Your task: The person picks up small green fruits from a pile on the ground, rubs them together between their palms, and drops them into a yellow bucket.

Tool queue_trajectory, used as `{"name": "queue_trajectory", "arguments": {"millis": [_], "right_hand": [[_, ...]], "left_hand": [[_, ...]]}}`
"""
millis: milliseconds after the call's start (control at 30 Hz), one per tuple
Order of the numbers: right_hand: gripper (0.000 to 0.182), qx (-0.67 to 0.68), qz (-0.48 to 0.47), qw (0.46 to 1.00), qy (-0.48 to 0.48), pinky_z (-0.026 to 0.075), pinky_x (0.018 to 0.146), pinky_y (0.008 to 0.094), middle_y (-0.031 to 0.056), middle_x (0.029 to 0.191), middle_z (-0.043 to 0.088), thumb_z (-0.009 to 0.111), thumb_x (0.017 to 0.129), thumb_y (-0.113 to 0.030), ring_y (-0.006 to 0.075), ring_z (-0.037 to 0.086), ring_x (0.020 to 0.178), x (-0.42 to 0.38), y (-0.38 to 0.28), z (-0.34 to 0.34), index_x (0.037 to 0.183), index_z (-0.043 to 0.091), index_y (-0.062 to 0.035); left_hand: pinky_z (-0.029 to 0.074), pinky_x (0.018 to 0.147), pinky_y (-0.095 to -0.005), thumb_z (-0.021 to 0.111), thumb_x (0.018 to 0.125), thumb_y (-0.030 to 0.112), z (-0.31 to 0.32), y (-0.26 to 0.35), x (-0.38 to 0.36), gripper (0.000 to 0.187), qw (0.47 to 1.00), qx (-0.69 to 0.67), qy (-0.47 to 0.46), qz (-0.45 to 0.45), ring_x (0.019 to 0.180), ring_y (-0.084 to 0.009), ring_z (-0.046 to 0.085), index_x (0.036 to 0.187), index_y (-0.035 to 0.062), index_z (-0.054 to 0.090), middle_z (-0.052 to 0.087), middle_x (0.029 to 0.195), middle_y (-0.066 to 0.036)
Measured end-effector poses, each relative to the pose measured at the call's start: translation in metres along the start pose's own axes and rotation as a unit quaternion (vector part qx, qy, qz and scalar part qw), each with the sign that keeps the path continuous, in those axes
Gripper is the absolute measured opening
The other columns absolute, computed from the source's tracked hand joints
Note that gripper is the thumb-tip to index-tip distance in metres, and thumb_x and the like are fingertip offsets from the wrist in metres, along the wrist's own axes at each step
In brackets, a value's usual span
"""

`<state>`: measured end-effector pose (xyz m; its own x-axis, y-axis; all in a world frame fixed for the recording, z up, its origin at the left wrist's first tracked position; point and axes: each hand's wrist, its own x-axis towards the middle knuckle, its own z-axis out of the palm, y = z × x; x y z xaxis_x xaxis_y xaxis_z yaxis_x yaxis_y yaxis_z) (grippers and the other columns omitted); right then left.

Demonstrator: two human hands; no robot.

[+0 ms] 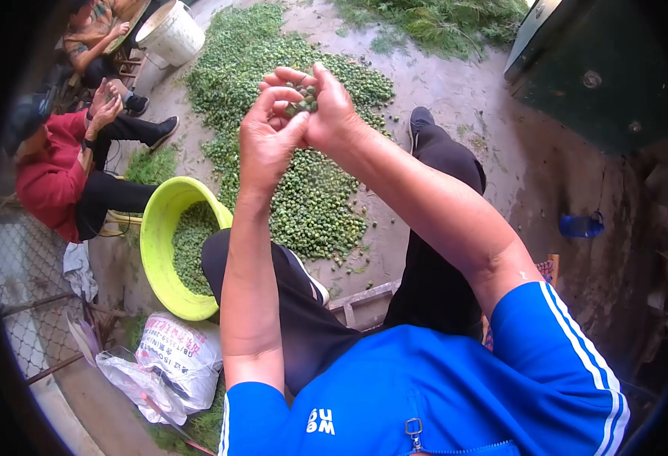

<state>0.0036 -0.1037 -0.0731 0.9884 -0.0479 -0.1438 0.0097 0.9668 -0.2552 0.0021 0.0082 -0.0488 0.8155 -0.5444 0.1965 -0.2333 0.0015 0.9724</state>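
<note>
Cupped together, both hands hold a small cluster of green seeds raised above the big pile of green seeds spread on the ground. Left hand pinches with its fingers; right hand cradles the cluster in its palm. Left of the pile stands a yellow-green basin partly filled with seeds. Beyond the basin sits a person in a red top.

A broad heap of green pods covered the concrete floor ahead, leaving bare ground open only toward the right. To the left, a yellow-green basin, a printed sack, a white bucket and two seated co-workers closed off passage.
</note>
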Motion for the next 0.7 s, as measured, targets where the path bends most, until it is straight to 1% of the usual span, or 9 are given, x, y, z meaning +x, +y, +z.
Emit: {"name": "queue_trajectory", "arguments": {"millis": [133,167,233,333,367,467,500,600,700], "right_hand": [[0.057,0.098,-0.004,0.995,-0.019,0.046,0.091,0.0458,0.0189,0.105,0.056,0.023,0.099,-0.043,0.0315,0.053,0.105,0.004,-0.003,0.002,0.106,0.053,0.0043],[0.057,0.100,-0.001,0.995,-0.020,0.046,0.091,0.0458,0.0189,0.105,0.056,0.023,0.099,-0.043,0.0315,0.053,0.105,0.004,-0.003,0.001,0.106,0.053,0.0043],[0.056,0.101,-0.009,0.995,-0.019,0.046,0.091,0.0437,0.0206,0.107,0.055,0.024,0.099,-0.042,0.0317,0.052,0.107,0.000,-0.005,0.007,0.108,0.053,0.0049],[0.057,0.104,-0.017,0.994,-0.034,0.046,0.092,0.0434,0.0213,0.109,0.054,0.023,0.099,-0.043,0.0316,0.052,0.108,0.000,-0.007,0.008,0.110,0.052,0.0051],[0.058,0.096,-0.013,0.994,-0.046,0.040,0.099,0.0462,0.0241,0.126,0.047,0.020,0.099,-0.041,0.0340,0.044,0.121,0.000,-0.008,0.007,0.121,0.046,0.0054],[0.061,0.125,-0.007,0.990,-0.061,0.039,0.101,0.0468,0.0242,0.127,0.047,0.019,0.099,-0.044,0.0344,0.043,0.123,-0.004,-0.008,0.010,0.123,0.044,0.0060],[0.061,0.125,-0.008,0.990,-0.061,0.039,0.101,0.0468,0.0242,0.127,0.047,0.019,0.099,-0.044,0.0344,0.043,0.123,-0.006,-0.009,0.013,0.123,0.044,0.0060],[0.061,0.115,-0.011,0.991,-0.063,0.042,0.099,0.0444,0.0234,0.117,0.050,0.023,0.099,-0.047,0.0338,0.048,0.115,-0.009,-0.009,0.016,0.118,0.045,0.0066],[0.062,0.115,0.005,0.989,-0.088,0.041,0.098,0.0460,0.0225,0.121,0.049,0.023,0.098,-0.049,0.0325,0.048,0.116,-0.004,-0.006,0.013,0.123,0.043,0.0048]], "left_hand": [[0.051,0.060,-0.0245,0.057,0.085,0.002,-0.017,0.001,0.004,0.022,0.922,-0.378,-0.014,-0.081,0.071,-0.0121,0.056,0.107,0.0020,0.053,0.059,0.091,-0.009],[0.051,0.060,-0.0245,0.057,0.085,0.002,-0.020,-0.001,0.004,0.022,0.923,-0.376,-0.011,-0.081,0.071,-0.0121,0.056,0.107,0.0020,0.053,0.059,0.091,-0.009],[0.047,0.063,-0.0248,0.052,0.089,0.005,-0.025,0.000,0.006,0.022,0.833,-0.540,-0.057,-0.105,0.077,-0.0152,0.050,0.110,-0.0008,0.052,0.056,0.100,-0.012],[0.046,0.064,-0.0254,0.049,0.089,0.007,-0.020,0.012,0.003,0.023,0.820,-0.558,-0.018,-0.130,0.080,-0.0170,0.049,0.111,-0.0017,0.051,0.054,0.104,-0.014],[0.044,0.057,-0.0224,0.049,0.092,0.012,-0.016,0.019,0.003,0.022,0.823,-0.551,0.002,-0.136,0.076,-0.0151,0.048,0.110,-0.0015,0.053,0.054,0.098,-0.012],[0.038,0.047,-0.0192,0.051,0.095,0.020,-0.036,-0.011,0.009,0.025,0.844,-0.523,-0.045,-0.108,0.066,-0.0107,0.049,0.107,0.0000,0.057,0.059,0.088,-0.008],[0.030,0.041,-0.0173,0.057,0.093,0.023,-0.035,-0.009,0.007,0.025,0.904,-0.417,0.018,-0.096,0.059,-0.0061,0.045,0.101,-0.0004,0.061,0.058,0.080,-0.004],[0.025,0.039,-0.0155,0.061,0.090,0.016,-0.028,-0.003,0.003,0.019,0.971,-0.217,0.074,-0.068,0.050,-0.0021,0.037,0.103,0.0027,0.062,0.052,0.071,0.003],[0.021,0.041,-0.0141,0.065,0.087,0.012,-0.013,-0.003,0.003,0.021,0.989,-0.109,0.095,-0.011,0.049,0.0024,0.034,0.106,0.0038,0.064,0.055,0.073,0.007]]}}
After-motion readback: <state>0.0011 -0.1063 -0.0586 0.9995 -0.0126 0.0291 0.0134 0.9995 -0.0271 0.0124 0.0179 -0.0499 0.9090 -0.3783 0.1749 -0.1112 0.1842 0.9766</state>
